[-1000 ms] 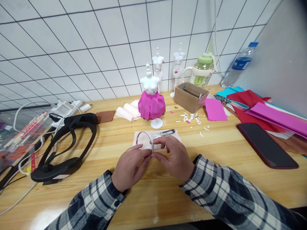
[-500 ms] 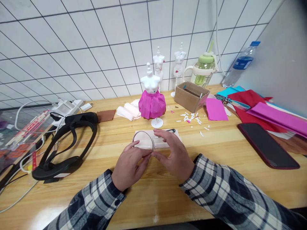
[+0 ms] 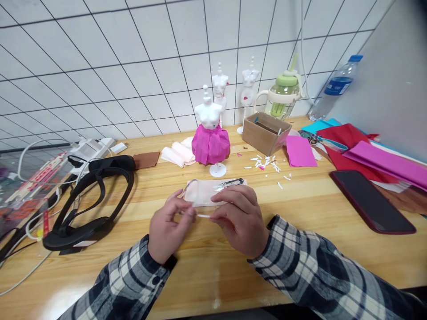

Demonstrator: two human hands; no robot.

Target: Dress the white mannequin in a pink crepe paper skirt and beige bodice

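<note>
My left hand is closed, thumb and fingertips pinched at the near side of a thin ring that looks like a narrow roll of tape. A short white strip spans the gap to my right hand, whose thumb and index finger pinch its other end. Both hands are just in front of a folded pale pink cloth. Black-handled thread snips lie on that cloth, beyond my right fingers. Part of the ring is hidden behind my left fingers.
Behind the cloth stands a small white mannequin in a magenta skirt. White scraps lie by a cardboard box. A phone is at right; a black headset and cables are at left.
My hands have drawn apart, and the white strip now shows between them. The ring has tilted and shifted left. My right hand has moved down, uncovering the thread snips.
</note>
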